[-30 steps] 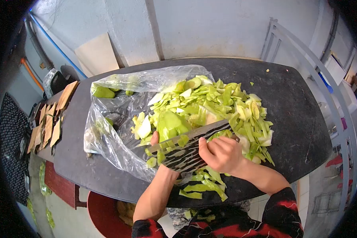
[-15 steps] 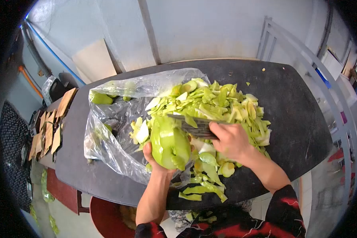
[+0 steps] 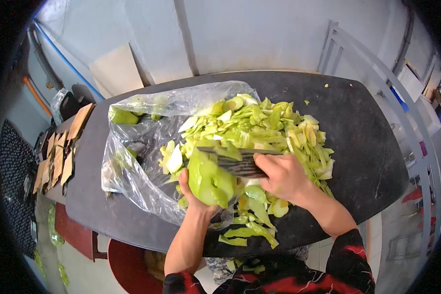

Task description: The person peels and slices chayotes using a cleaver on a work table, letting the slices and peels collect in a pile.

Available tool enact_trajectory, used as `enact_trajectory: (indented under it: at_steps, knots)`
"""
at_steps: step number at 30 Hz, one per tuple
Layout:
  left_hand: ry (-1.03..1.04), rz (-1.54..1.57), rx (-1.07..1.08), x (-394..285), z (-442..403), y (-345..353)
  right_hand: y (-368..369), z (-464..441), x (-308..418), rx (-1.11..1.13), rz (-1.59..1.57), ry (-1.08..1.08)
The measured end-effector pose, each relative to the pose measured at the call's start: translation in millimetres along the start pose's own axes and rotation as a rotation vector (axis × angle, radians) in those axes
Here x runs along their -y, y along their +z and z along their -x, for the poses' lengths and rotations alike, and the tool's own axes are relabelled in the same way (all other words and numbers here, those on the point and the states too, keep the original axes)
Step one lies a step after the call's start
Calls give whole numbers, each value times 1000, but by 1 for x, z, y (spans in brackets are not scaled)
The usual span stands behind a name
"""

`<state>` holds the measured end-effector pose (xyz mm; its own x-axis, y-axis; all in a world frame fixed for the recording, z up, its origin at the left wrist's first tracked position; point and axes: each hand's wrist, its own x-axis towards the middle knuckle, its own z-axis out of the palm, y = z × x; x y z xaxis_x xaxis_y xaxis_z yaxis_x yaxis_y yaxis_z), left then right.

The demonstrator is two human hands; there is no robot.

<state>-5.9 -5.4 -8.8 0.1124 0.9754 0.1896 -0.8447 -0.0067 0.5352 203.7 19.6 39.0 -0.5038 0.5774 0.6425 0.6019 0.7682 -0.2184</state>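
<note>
My left hand (image 3: 195,195) is wrapped around a large, partly peeled green chayote (image 3: 207,179), its creased end towards me. In my right hand (image 3: 285,177) is a wide, dark-bladed knife (image 3: 240,166); the fist covers its handle. The blade lies against the upper right side of the chayote, and a green strip (image 3: 229,151) rests on its upper face. Beyond the hands spreads a heap of green peelings and slices (image 3: 264,122), with longer peels (image 3: 252,231) near the table's front edge.
A clear plastic bag (image 3: 132,183) lies open on the dark table (image 3: 362,147), with whole green vegetables (image 3: 122,115) inside. Below the table stands a red tub (image 3: 127,267). A grey metal rail (image 3: 372,54) rises at the right, and cardboard pieces (image 3: 59,157) lie at the left.
The knife and my right hand have moved slightly down and left, further across the chayote. The strip on the blade sits closer to the chayote. My left hand keeps its hold.
</note>
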Motion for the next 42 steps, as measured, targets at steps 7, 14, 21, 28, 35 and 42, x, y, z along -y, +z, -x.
enact_trajectory:
  at_steps: [7, 14, 21, 28, 35, 42]
  knots:
    - [-1, 157, -260, -11, -14, 10, 1, 4, 1, 13, -4, -106]
    - [-77, 140, -443, -8, -9, 12, 17, 4, 4, -83, 203, -261]
    - [-34, 100, -393, -4, -9, 5, 22, 5, 9, -156, 205, -337]
    - [-28, 191, -282, 1, -10, 4, 22, 8, 11, -129, 208, -389]
    - [-29, 164, -298, 11, -11, -7, 20, 8, 16, -141, 269, -392]
    - [15, 99, -401, 11, -9, 11, 24, 12, 19, -141, 312, -399]
